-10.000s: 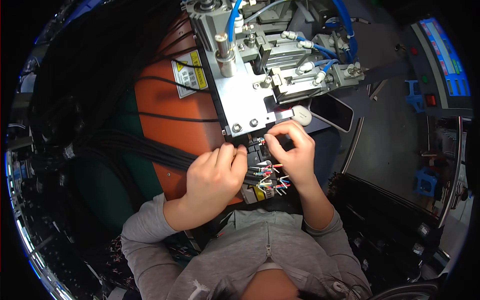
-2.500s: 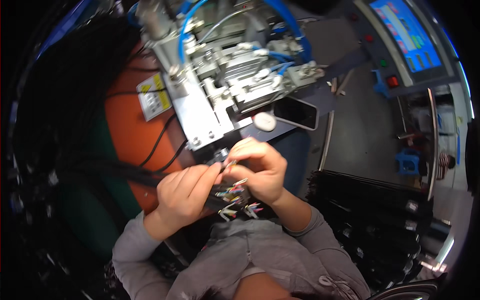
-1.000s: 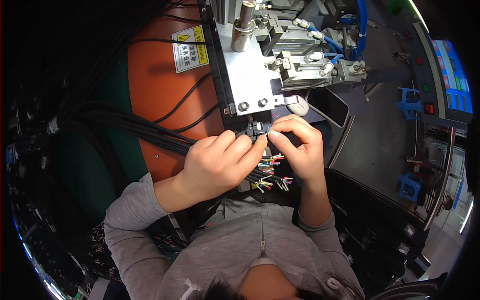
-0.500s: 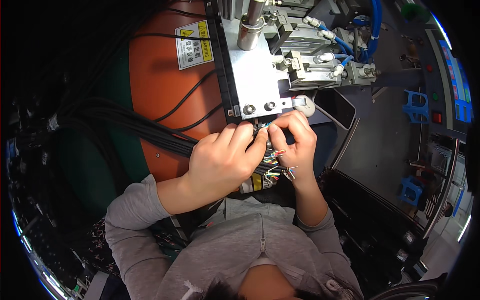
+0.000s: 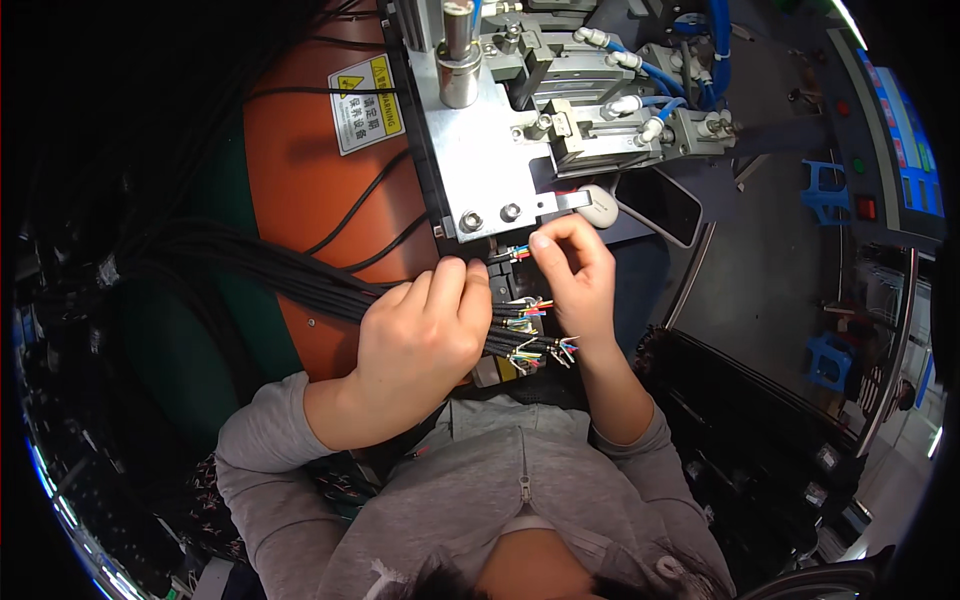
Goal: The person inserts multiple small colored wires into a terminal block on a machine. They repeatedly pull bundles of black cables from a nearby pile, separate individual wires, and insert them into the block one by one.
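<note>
My left hand is closed around a black cable, whose tip sticks out to the right just below the machine's metal plate. Red, blue and other coloured wires fan from that tip. The thumb and forefinger of my right hand pinch together at the ends of these wires. Below the left fingers, a bundle of more black cables runs in from the left. Their stripped ends show several thin coloured wires beside my right wrist.
A machine with a bright metal plate, cylinders and blue air hoses stands ahead on an orange surface. A phone and a white rounded object lie right of it. A control panel and blue stools are farther right.
The hands have drawn apart slightly, so the cable tip and its coloured wires show between them. The machine now sits farther left in the picture.
</note>
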Demonstrator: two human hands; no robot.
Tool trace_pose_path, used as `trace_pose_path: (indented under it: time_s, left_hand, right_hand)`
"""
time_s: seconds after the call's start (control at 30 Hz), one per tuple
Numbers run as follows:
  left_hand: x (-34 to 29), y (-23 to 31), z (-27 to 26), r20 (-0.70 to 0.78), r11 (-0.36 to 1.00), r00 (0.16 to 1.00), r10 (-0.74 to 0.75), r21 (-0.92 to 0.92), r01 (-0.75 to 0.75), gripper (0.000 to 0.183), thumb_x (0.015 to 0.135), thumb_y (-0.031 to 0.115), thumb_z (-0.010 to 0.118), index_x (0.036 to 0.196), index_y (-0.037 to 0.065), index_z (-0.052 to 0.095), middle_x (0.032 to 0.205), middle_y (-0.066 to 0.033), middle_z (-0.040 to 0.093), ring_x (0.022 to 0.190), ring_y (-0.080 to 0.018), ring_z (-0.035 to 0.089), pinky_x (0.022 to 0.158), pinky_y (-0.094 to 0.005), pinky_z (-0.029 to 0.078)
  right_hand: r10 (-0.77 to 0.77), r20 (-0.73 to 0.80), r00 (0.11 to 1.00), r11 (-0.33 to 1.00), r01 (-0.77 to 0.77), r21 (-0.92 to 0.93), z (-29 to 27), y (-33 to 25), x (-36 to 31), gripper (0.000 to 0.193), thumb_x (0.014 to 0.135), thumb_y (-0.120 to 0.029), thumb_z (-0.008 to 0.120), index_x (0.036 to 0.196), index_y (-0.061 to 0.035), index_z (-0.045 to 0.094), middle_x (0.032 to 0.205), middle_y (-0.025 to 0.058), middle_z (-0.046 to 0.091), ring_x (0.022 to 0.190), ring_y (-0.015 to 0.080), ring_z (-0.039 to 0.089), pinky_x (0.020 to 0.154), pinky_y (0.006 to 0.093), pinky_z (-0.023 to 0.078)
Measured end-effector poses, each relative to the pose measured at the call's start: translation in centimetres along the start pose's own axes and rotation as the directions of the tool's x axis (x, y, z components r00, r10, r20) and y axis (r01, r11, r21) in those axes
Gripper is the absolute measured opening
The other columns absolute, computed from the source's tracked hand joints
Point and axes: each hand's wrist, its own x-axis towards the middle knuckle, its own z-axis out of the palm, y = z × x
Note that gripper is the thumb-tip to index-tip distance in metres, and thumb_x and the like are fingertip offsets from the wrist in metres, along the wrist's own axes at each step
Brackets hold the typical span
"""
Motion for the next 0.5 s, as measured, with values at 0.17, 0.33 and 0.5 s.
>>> trace_pose_path:
  time_s: [0.17,0.33,0.5]
  left_hand:
    - [0.0,-0.9,0.0,0.015,0.992,1.000,-0.010,-0.129,0.012,0.018,0.069,0.008,0.065,0.086,0.003,0.065,0.075,-0.0019,0.052,0.061,-0.0108,0.055,0.050,-0.0229,0.042]
    - [0.9,-1.4,-0.4,-0.231,0.951,0.970,0.072,-0.277,-0.136,0.023,0.072,0.010,0.065,0.094,0.003,0.067,0.089,-0.0050,0.061,0.066,-0.0128,0.059,0.053,-0.0238,0.044]
    - [0.5,-1.4,-0.3,-0.298,0.919,0.953,0.057,-0.357,-0.167,0.027,0.074,0.010,0.064,0.099,-0.001,0.066,0.089,-0.0068,0.062,0.066,-0.0143,0.060,0.051,-0.0244,0.046]
  right_hand:
    - [-0.406,0.416,0.813,0.911,0.394,0.119,-1.9,-1.3,0.9,0.021,0.070,0.003,0.073,0.090,-0.0006,0.069,0.086,0.0085,0.067,0.085,0.0180,0.062,0.074,0.0287,0.047]
    - [-0.378,0.321,0.868,0.921,0.320,0.220,-1.5,-1.0,0.4,0.017,0.070,0.002,0.076,0.085,0.0000,0.069,0.085,0.0093,0.067,0.082,0.0194,0.062,0.073,0.0294,0.048]
    - [-0.359,0.177,0.917,0.919,0.314,0.238,-0.7,-2.4,-0.3,0.019,0.070,0.004,0.076,0.086,0.0013,0.067,0.085,0.0115,0.067,0.081,0.0184,0.063,0.070,0.0274,0.050]
